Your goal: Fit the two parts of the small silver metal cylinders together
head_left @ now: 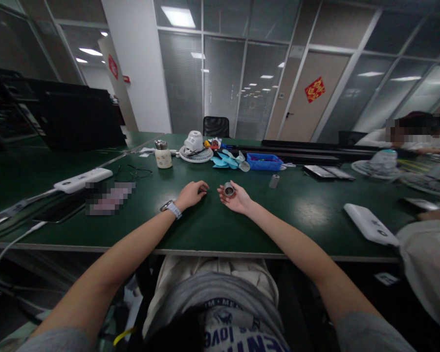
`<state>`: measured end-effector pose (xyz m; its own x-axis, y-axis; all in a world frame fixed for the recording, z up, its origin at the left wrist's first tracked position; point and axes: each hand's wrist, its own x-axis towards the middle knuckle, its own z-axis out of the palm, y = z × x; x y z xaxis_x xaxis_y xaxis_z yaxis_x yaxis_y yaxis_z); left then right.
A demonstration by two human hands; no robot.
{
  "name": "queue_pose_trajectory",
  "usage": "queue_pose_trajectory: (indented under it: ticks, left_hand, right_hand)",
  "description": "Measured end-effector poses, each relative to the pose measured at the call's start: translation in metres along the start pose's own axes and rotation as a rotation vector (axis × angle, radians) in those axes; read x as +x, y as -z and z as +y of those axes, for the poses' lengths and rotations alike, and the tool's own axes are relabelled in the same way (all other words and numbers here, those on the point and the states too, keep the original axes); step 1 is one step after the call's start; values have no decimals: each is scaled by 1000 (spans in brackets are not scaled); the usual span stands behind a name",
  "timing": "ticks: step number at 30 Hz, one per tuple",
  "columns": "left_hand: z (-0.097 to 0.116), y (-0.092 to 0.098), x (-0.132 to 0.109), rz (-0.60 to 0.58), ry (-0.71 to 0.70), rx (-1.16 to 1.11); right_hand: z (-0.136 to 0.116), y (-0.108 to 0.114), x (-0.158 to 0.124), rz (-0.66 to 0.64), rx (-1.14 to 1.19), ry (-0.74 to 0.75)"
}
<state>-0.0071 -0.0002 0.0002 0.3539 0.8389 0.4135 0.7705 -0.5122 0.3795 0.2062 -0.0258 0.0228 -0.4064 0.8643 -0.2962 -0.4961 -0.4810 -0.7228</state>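
On table [212, 230], R hand [234, 196] cups metal part [229, 190].

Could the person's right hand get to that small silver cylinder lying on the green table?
Probably yes. The small silver cylinder lies just beyond the right hand, with only bare green table between, though that hand cradles a small round metal part.

Dim room; ceiling panels [178, 16] glare; edges bend, wide-angle.

Arms outstretched, left hand [192, 193] curled, right hand [235, 198] cupped palm-up.
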Motion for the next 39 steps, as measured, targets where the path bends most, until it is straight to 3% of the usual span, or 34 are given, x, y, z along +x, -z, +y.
queue_pose_trajectory:
  ticks: [22,30,34,39]
  left_hand:
    - [-3,-2,1,-3,7,-25]
    - [-2,-1,2,-11,6,-11]
    - [-1,0,1,-20,12,-12]
    - [3,2,0,-20,11,-21]
  right_hand:
    - [-1,-2,-4,-72,-86,67]
    - [2,0,7,46,-96,137]
    - [6,5,16,95,-213,252]
    - [9,12,17,125,-540,427]
